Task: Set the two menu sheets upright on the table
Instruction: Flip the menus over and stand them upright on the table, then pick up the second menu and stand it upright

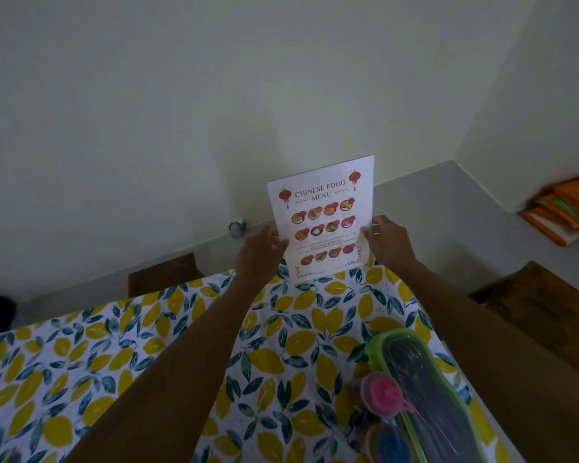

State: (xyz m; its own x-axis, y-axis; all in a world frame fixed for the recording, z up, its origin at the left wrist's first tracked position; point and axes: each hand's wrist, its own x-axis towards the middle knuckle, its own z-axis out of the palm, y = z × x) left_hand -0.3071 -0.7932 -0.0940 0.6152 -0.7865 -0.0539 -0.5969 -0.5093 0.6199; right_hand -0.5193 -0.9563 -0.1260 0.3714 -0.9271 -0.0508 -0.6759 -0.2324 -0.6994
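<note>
Wall: plain pale wall (214, 95) fills the upper view, beyond the fingers; it meets a second wall in a corner far right of them.
Floor: grey floor (415, 202) runs along the wall base, beyond the table edge.
Small object: a small round greyish thing (237, 228) lies at the wall base, just left of the left fingers; what it is cannot be told.
Bench left: dark wooden bench (163, 274) shows past the table's far edge, left of and below the left fingers.
Table: table (97, 355) covered in a white cloth printed with yellow lemons and blue-green leaves, spread under both forearms.
Left hand: left hand (259, 253) reaches forward, its fingers (279, 242) closed on the sheet's left edge.
Menu sheet: menu sheet (325, 218) headed "CHINESE FOOD MENU" is held upright between both sets of fingers, its lower edge at the table's far edge; whether it touches the cloth cannot be told. Only one sheet is visible.
Right hand: right hand (390, 242), fingers (368, 232) pinching the sheet's right edge.
Green tray: long green-rimmed tray (385, 342) with dark contents lies on the table, nearer than the right fingers.
Jars: a pink-lidded jar (383, 394) and a blue-lidded one (390, 446) stand just left of the tray.
Bench right: second dark bench (542, 302), right of the right forearm.
Orange packets: orange stack (569, 208) on the floor, far right of the fingers.
</note>
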